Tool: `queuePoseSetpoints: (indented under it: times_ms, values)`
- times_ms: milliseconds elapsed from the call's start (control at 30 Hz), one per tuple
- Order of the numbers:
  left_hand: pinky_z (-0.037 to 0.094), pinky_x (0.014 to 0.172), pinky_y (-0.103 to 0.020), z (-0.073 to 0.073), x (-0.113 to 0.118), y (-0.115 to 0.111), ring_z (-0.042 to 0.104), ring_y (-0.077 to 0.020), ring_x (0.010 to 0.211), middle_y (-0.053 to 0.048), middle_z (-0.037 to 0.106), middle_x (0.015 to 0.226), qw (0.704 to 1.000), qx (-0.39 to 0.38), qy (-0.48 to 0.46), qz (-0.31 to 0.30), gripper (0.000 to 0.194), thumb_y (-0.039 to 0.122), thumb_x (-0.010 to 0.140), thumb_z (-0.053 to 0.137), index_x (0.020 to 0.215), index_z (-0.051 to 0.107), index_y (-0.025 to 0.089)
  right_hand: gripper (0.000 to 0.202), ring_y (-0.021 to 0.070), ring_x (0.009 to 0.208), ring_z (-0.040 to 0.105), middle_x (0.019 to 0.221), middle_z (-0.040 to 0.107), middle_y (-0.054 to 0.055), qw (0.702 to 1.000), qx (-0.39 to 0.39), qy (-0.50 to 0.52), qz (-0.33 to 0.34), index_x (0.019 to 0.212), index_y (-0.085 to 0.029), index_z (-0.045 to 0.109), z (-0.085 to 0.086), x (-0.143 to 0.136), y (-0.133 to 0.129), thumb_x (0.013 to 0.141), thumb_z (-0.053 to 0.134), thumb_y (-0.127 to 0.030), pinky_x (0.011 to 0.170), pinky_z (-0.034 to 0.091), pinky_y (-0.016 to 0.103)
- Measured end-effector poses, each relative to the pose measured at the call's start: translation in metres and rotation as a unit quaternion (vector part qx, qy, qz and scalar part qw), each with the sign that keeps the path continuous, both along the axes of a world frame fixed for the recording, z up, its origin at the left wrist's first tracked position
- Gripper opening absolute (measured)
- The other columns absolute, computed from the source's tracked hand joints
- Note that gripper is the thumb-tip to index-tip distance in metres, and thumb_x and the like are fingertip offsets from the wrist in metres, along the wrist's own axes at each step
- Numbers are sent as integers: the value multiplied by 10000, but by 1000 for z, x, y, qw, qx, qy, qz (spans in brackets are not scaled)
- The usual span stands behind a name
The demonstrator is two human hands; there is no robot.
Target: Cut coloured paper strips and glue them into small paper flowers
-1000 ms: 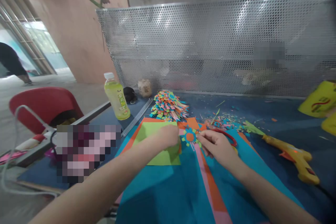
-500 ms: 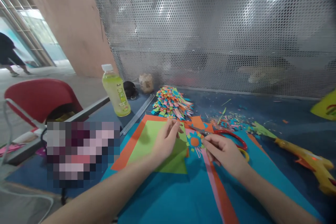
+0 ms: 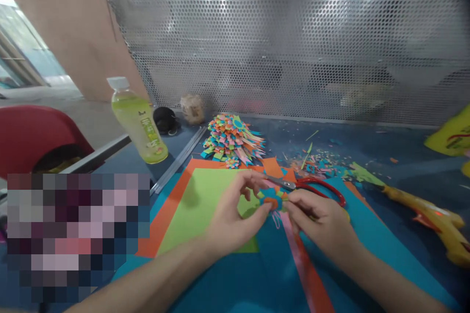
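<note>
A small paper flower [image 3: 272,201], blue with an orange centre and green tips, is pinched between both my hands just above the coloured sheets. My left hand [image 3: 235,217] grips its left side with thumb and fingers. My right hand [image 3: 320,220] holds its right side. Under them lie a green paper sheet [image 3: 198,205], an orange sheet [image 3: 167,215] and a blue sheet [image 3: 257,279]. Red-handled scissors [image 3: 312,187] lie just behind my right hand.
A heap of finished paper flowers [image 3: 231,139] sits behind the sheets, with paper scraps [image 3: 319,161] to its right. A yellow glue gun [image 3: 429,217] lies at the right, a green drink bottle [image 3: 137,122] at the left, a perforated metal screen [image 3: 293,34] behind, a red chair [image 3: 36,137] far left.
My left hand has come off the green sheet and closed on the paper flower, which both hands now hold lifted. The view has shifted down and to the right.
</note>
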State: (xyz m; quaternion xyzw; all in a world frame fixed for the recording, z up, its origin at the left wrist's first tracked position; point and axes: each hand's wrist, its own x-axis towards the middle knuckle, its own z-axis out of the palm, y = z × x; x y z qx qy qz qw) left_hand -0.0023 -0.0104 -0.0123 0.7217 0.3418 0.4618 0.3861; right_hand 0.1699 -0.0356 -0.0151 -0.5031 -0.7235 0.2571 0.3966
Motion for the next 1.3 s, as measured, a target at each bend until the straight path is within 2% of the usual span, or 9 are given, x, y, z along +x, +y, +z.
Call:
queuePoseSetpoints:
  times_ms: [200, 367, 467, 567, 700, 833, 967, 1167, 1300]
  values:
    - [419, 685, -271, 0, -5, 2, 539, -126, 781, -18, 578, 851, 997, 57, 57, -18, 196, 168, 754, 600, 924, 505, 195, 191, 78, 476, 482, 546, 561, -39, 990, 135, -38, 6, 655, -193, 573, 11, 3, -6, 835, 514, -213, 460, 377, 174]
    - [452, 611, -235, 9, -10, 5, 549, -109, 707, -5, 589, 743, 987, 146, 69, -3, 113, 120, 739, 616, 774, 527, 180, 68, 76, 581, 548, 722, 626, -29, 978, 209, -11, -3, 865, -227, 592, 8, 5, -9, 829, 550, -189, 565, 445, 172]
    - [477, 619, -216, 16, -14, 6, 571, -101, 723, -12, 607, 752, 952, 293, 83, 1, 163, 19, 731, 576, 787, 548, 170, 121, 50, 516, 488, 792, 585, -31, 987, 136, 81, -30, 951, -247, 538, 7, 3, -11, 840, 526, -203, 485, 426, 160]
    - [477, 627, -263, 21, -19, 6, 559, -118, 711, -21, 629, 758, 889, 442, 120, 25, 177, 7, 691, 628, 777, 576, 153, 95, 43, 465, 451, 746, 559, -25, 979, -20, 204, -18, 920, -228, 528, 6, 0, -11, 880, 464, -285, 414, 389, 152]
    - [463, 633, -315, 24, -27, 3, 560, -154, 728, -35, 658, 773, 836, 525, 150, 57, 170, 41, 645, 692, 779, 620, 118, 337, 57, 441, 469, 602, 560, -7, 908, -227, 343, 84, 763, -174, 528, 4, -1, -15, 870, 434, -479, 409, 379, 163]
    - [453, 597, -327, 26, -31, -1, 572, -160, 693, -6, 674, 739, 794, 565, 212, 73, 86, 91, 692, 665, 739, 634, 155, 398, 46, 411, 457, 536, 552, -8, 863, -308, 373, 143, 664, -157, 483, 4, -2, -19, 764, 578, -530, 385, 338, 147]
    - [457, 653, -353, 23, -31, -5, 575, -151, 708, 32, 681, 764, 793, 559, 222, 95, 141, 83, 741, 599, 685, 622, 210, 418, 41, 364, 432, 484, 538, -20, 867, -337, 348, 115, 646, -162, 485, 7, -1, -20, 688, 649, -544, 344, 308, 142]
    - [455, 633, -351, 24, -27, -9, 560, -143, 673, 29, 666, 723, 800, 557, 205, 91, 161, 106, 758, 583, 645, 618, 215, 340, 42, 356, 436, 495, 559, -17, 871, -335, 347, 96, 662, -164, 522, 7, 2, -17, 704, 665, -470, 336, 322, 142]
    - [436, 614, -347, 30, -26, -14, 555, -153, 654, 22, 650, 664, 826, 512, 220, 92, 124, 95, 738, 616, 694, 624, 210, 280, 47, 381, 455, 501, 556, -16, 871, -323, 358, 98, 703, -158, 558, 7, 2, -14, 721, 660, -418, 341, 337, 134]
